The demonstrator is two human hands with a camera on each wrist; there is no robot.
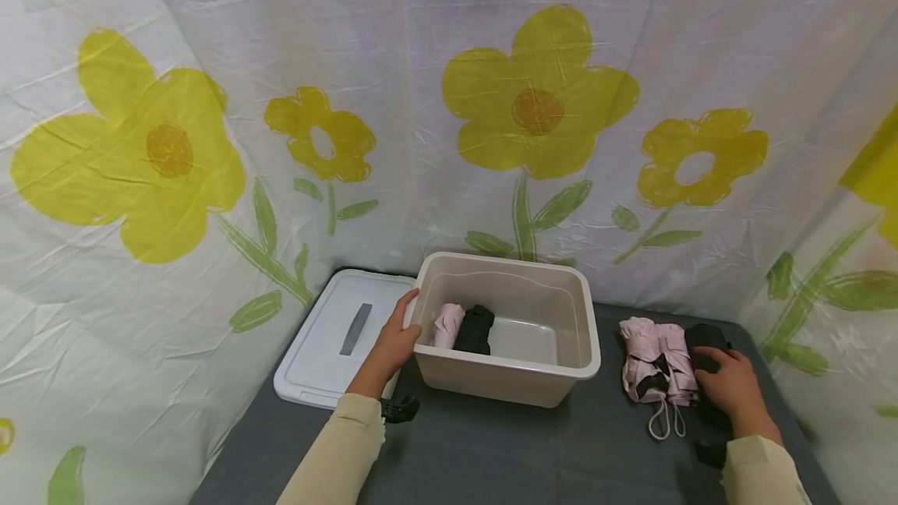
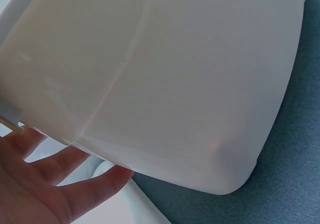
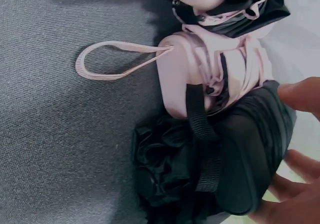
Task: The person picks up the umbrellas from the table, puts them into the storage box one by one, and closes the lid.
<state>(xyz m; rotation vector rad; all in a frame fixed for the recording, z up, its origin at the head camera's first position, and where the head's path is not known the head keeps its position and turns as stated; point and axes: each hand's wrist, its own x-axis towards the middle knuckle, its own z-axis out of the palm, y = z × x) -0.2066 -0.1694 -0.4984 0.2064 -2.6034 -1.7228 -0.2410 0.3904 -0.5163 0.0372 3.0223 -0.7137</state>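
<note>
My left hand [image 1: 394,345] holds the left rim of a beige storage box [image 1: 491,384], the thumb over the near corner. In the left wrist view, its fingers [image 2: 100,186] lie along the edge of the box wall. Inside, at the left end, a rolled pink bundle [image 1: 448,326] lies beside a black one [image 1: 475,330]. At the right, my right hand [image 1: 733,388] grips a black folded umbrella [image 3: 245,159], thumb on one side and fingers on the other. Right beside it lie two pink folded umbrellas [image 1: 641,357] with wrist loops.
A white lid [image 1: 319,357] with a grey handle [image 1: 356,329] lies left of the box, near the left forearm. Everything stands on a dark grey table [image 1: 505,450]. Behind hangs a white curtain [image 1: 407,201] with yellow flowers, closing off the back and sides.
</note>
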